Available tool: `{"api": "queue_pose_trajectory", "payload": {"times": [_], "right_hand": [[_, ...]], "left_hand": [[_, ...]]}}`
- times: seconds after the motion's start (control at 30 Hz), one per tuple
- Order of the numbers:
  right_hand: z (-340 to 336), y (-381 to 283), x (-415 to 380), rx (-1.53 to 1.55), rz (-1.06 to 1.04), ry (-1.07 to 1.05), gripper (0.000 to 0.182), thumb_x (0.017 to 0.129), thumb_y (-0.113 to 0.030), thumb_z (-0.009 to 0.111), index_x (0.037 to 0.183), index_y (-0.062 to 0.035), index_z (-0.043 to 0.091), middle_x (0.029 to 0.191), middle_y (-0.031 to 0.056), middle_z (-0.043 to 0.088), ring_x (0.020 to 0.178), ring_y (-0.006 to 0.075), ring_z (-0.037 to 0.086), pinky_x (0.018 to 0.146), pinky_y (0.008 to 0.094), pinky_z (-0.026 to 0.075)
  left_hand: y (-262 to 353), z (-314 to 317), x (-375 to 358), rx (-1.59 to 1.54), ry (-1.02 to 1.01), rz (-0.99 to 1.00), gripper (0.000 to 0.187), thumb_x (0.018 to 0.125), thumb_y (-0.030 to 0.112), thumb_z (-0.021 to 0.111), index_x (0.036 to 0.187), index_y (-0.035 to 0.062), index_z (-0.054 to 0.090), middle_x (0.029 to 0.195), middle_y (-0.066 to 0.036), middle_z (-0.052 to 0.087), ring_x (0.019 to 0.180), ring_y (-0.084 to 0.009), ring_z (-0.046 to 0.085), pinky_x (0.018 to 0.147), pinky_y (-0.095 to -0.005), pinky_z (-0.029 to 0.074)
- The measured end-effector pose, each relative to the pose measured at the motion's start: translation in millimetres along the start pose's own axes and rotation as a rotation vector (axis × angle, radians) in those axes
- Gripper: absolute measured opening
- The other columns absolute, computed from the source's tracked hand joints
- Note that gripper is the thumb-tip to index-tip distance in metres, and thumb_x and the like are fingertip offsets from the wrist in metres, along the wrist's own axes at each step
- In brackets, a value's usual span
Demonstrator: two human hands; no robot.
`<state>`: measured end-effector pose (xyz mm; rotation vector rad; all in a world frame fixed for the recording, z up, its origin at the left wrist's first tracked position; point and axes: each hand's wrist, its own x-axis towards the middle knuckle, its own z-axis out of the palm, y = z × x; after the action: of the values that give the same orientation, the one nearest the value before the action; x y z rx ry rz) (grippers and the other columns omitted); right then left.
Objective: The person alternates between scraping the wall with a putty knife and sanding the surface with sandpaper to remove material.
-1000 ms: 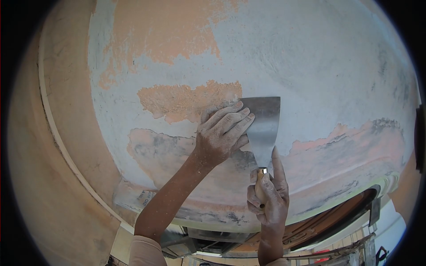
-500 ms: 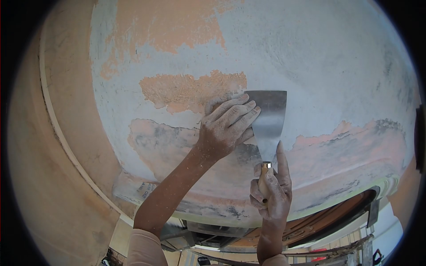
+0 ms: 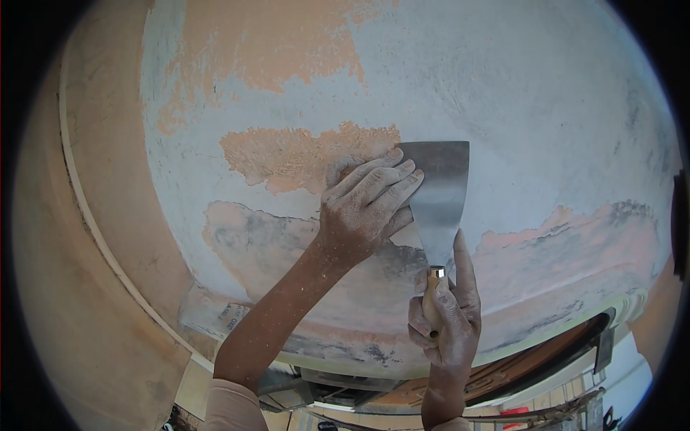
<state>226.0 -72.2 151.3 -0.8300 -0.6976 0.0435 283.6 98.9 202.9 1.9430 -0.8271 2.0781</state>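
Scraper (image 3: 440, 194) handle in R hand (image 3: 456, 320), L hand (image 3: 368, 205) on blade's L side; wall patch (image 3: 287, 152) L of blade top; arched opening (image 3: 553, 350) lower R.

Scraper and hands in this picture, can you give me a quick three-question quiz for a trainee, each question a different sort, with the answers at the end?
1. Multiple choice: which part of the scraper do the fingertips of the left hand lie at?
A: the handle's bottom end
B: the blade's left side
C: the metal collar

2. True or false: the right hand grips the scraper by its blade.

3. Fill in the blank: in the picture, the blade is ____ the handle.

Key: 1. B; 2. False, it grips the handle; 3. above
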Motion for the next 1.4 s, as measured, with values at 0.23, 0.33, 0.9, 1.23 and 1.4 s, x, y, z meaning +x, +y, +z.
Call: {"api": "queue_pose_trajectory", "payload": {"times": [0.23, 0.33, 0.9, 1.23, 1.4], "right_hand": [[5.5, -1.5, 1.5, -0.013, -0.003, -0.003, 0.062, 0.09, -0.004, 0.043, 0.144, -0.0049, 0.01, 0.088, 0.0149, 0.056, 0.039, 0.0029, 0.041, 0.025, 0.0163, 0.026], [-0.3, -1.7, -4.8, -0.031, 0.042, 0.012, 0.063, 0.091, -0.007, 0.046, 0.143, -0.0027, 0.011, 0.085, 0.0072, 0.054, 0.043, 0.0049, 0.045, 0.029, 0.017, 0.029], [-1.1, 3.9, -4.9, -0.073, 0.027, 0.041, 0.056, 0.091, -0.003, 0.037, 0.143, -0.0075, 0.016, 0.089, 0.0128, 0.056, 0.04, 0.0029, 0.04, 0.026, 0.0143, 0.027], [7.5, 6.0, 8.8, -0.084, -0.008, 0.019, 0.058, 0.091, -0.004, 0.04, 0.143, -0.0074, 0.015, 0.089, 0.0135, 0.056, 0.039, 0.0029, 0.041, 0.026, 0.0144, 0.027], [-2.8, 11.5, -0.5, -0.086, 0.01, 0.026, 0.059, 0.091, -0.004, 0.041, 0.144, -0.0072, 0.014, 0.089, 0.0136, 0.056, 0.039, 0.0032, 0.041, 0.026, 0.015, 0.028]], "left_hand": [[0.0, 1.6, -0.5, -0.031, 0.015, -0.002, 0.039, 0.06, 0.021, 0.075, 0.096, 0.0104, 0.065, 0.098, -0.002, 0.065, 0.102, -0.0201, 0.06, 0.084, -0.0335, 0.046], [2.4, 1.6, -5.9, -0.023, 0.002, 0.013, 0.038, 0.06, 0.02, 0.075, 0.096, 0.0104, 0.065, 0.098, -0.003, 0.065, 0.102, -0.0201, 0.06, 0.084, -0.0334, 0.048], [-1.5, 1.6, -10.1, 0.013, 0.005, 0.061, 0.038, 0.061, 0.018, 0.074, 0.097, 0.0091, 0.064, 0.098, -0.003, 0.064, 0.101, -0.0204, 0.06, 0.082, -0.0319, 0.051], [-7.5, -5.5, 2.2, 0.063, 0.032, 0.038, 0.038, 0.062, 0.018, 0.074, 0.098, 0.0108, 0.065, 0.099, -0.002, 0.064, 0.104, -0.0177, 0.06, 0.079, -0.0329, 0.047], [1.4, -5.2, -12.5, 0.054, -0.047, 0.028, 0.037, 0.064, 0.02, 0.073, 0.099, 0.0118, 0.064, 0.101, -0.001, 0.064, 0.108, -0.0154, 0.058, 0.077, -0.0353, 0.04]]}}
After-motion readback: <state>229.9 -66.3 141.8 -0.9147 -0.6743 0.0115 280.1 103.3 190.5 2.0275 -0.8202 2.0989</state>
